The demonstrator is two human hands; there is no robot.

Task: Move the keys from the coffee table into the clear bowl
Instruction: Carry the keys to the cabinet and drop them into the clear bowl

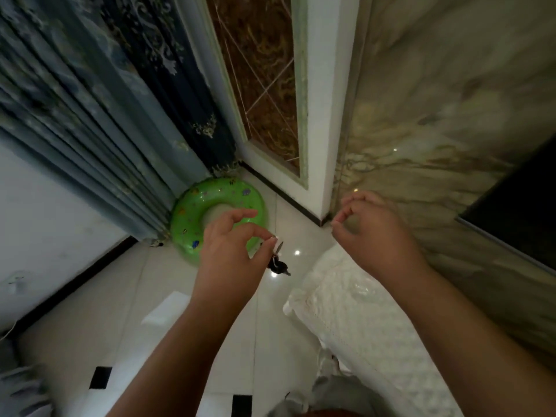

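My left hand (231, 251) is raised over the floor and pinches the keys (278, 263) between thumb and fingertip. The keys are a small dark bunch with a silver blade and hang below my fingers. To the right, at about the same height, my right hand (373, 233) has its fingers curled with thumb and forefinger nearly touching, and I see nothing in it. No coffee table or clear bowl is in view.
A green inflatable ring (192, 224) lies on the white tiled floor in the corner, below blue curtains (90, 115). A white quilted cover (361, 320) lies at the right beside a marble wall (451, 115). Black inset tiles (100, 377) mark the near floor.
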